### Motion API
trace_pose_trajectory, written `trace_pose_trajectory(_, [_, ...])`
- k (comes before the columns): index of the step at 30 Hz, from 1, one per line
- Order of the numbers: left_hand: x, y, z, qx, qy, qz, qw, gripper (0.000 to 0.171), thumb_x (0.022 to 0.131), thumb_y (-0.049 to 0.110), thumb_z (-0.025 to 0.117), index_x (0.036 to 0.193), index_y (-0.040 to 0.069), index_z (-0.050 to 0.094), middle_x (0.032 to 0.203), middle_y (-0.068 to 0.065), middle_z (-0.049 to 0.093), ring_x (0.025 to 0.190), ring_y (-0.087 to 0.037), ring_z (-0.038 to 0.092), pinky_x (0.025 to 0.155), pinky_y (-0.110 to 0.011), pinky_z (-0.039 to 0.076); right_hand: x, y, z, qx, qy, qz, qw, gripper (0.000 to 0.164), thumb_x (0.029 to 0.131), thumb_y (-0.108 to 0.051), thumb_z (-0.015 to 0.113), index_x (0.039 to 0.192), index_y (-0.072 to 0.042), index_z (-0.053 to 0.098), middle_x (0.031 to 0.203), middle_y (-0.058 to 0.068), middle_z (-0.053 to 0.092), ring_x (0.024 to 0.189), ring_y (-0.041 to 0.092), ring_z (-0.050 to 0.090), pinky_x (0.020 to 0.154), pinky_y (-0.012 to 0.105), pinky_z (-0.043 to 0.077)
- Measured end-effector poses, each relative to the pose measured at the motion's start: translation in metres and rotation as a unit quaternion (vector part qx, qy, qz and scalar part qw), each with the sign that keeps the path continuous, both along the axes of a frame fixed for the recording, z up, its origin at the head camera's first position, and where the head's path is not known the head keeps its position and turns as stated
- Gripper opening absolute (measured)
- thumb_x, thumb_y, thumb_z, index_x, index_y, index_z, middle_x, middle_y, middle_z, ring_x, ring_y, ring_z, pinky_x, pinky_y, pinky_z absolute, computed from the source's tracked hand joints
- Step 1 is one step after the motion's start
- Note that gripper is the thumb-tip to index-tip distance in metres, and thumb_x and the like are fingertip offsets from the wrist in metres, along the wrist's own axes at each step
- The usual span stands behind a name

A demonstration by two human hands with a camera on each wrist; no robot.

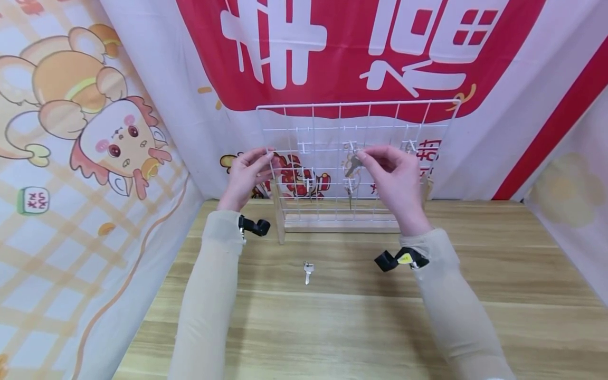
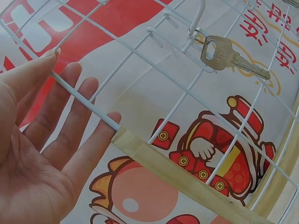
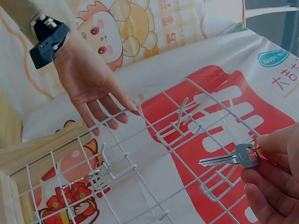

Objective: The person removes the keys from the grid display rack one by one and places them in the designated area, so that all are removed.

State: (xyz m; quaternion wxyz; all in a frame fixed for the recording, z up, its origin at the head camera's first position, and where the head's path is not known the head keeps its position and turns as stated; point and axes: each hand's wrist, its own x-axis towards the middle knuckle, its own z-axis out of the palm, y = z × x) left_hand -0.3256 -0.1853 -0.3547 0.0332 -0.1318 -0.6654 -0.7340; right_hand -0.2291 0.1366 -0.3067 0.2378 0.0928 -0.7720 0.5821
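A white wire grid rack [image 1: 325,210] on a wooden base stands upright, with small hooks on its mesh. My left hand [image 1: 247,177] grips its left edge, thumb in front and fingers behind the wire, as the left wrist view shows. With thumb and fingertips my right hand [image 1: 391,174] pinches the ring of a silver key [image 3: 240,156], held in front of the mesh close to an upper middle hook [image 1: 351,146]. Another key [image 2: 229,58] hangs by its ring from a lower left hook. A further key [image 1: 350,200] hangs at the lower middle.
One loose key [image 1: 308,272] lies on the wooden table [image 1: 332,332] in front of the rack. An upper right hook [image 1: 410,145] is beside my right hand. Behind the rack hangs a printed red and white cloth [image 1: 347,58]; another printed cloth [image 1: 95,253] covers the left side.
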Motion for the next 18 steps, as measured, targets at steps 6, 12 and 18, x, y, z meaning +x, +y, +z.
trace_pose_trajectory(6, [0.0,0.0,0.001,0.0,-0.002,-0.001,1.0,0.047,0.098,0.032,0.07,0.132,0.0,0.063,0.119,-0.02,0.068,0.111,-0.04,0.066,0.098,-0.049,0.055,0.005,0.002,-0.003,0.015,0.003,0.004,1.0,0.031,0.093,-0.04,0.075,0.111,-0.015,0.078,0.105,-0.002,0.073,0.092,0.015,0.065,0.077,0.025,0.057])
trace_pose_trajectory(12, [0.001,0.0,0.002,0.006,-0.007,-0.002,1.0,0.045,0.098,0.03,0.071,0.132,0.0,0.063,0.121,-0.022,0.067,0.112,-0.041,0.065,0.101,-0.052,0.052,0.008,0.005,-0.015,0.034,0.003,0.012,0.999,0.031,0.095,-0.039,0.074,0.11,-0.012,0.077,0.102,-0.001,0.073,0.087,0.016,0.064,0.074,0.025,0.056])
trace_pose_trajectory(18, [0.001,0.0,0.001,0.007,-0.004,-0.003,1.0,0.042,0.098,0.03,0.07,0.13,0.002,0.065,0.124,-0.026,0.065,0.114,-0.044,0.063,0.1,-0.05,0.053,0.012,0.005,-0.031,0.05,-0.015,0.012,0.999,0.032,0.094,-0.041,0.075,0.11,-0.014,0.077,0.102,-0.001,0.073,0.088,0.014,0.065,0.075,0.025,0.057])
